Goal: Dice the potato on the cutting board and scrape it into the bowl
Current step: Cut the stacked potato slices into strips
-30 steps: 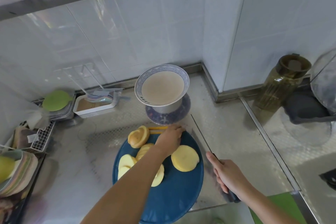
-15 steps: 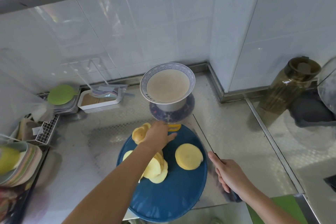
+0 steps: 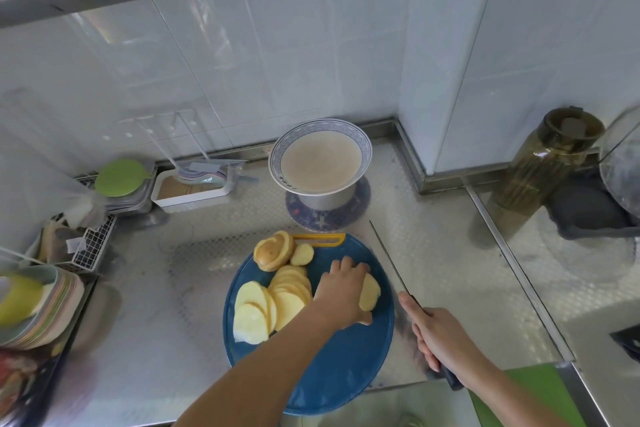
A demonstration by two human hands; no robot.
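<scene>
Nearest, the right hand (image 3: 446, 340) has its grip clamped on the handle of the knife (image 3: 393, 262), whose blade points far, just right of the blue cutting board (image 3: 339, 374). The left hand (image 3: 341, 291) curls its grip over one potato slice (image 3: 370, 291) on the board, with more slices (image 3: 277, 295) fanned to its left. Dicing seems barely begun. Next, the blade must come over the held slice. Beyond, the bowl (image 3: 274, 158) waits on the worktop (image 3: 450, 253).
</scene>
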